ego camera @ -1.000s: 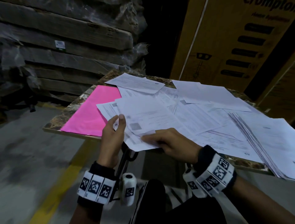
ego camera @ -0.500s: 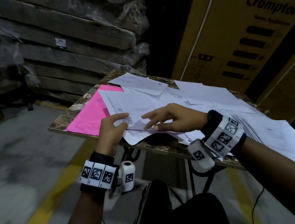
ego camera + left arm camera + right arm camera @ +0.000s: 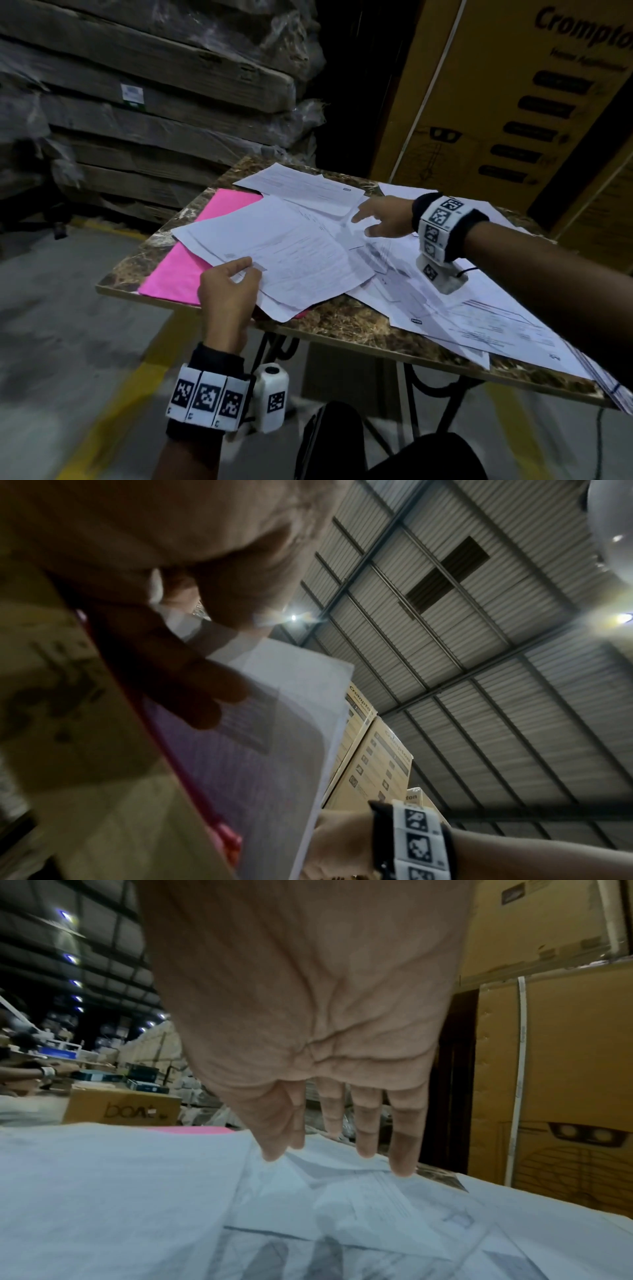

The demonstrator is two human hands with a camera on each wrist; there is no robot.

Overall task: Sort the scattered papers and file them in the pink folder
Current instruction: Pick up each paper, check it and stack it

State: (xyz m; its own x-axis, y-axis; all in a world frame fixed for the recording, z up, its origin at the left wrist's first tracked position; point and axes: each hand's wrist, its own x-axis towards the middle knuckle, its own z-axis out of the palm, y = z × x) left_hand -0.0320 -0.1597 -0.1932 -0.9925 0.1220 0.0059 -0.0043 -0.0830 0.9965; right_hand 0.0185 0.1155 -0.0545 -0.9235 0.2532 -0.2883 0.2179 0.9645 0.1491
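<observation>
Left hand [image 3: 227,291] pinches my gathered sheets [image 3: 281,253] overlapping the pink folder [image 3: 178,270]; right hand [image 3: 383,219], fingers straight, touches papers [image 3: 455,308] beyond it.

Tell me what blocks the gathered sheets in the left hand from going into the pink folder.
The sheets pinched by the left hand lie on top of the pink folder, which looks closed and flat on the table. That stack covers its right side, so it must be lifted before the folder can open.
</observation>
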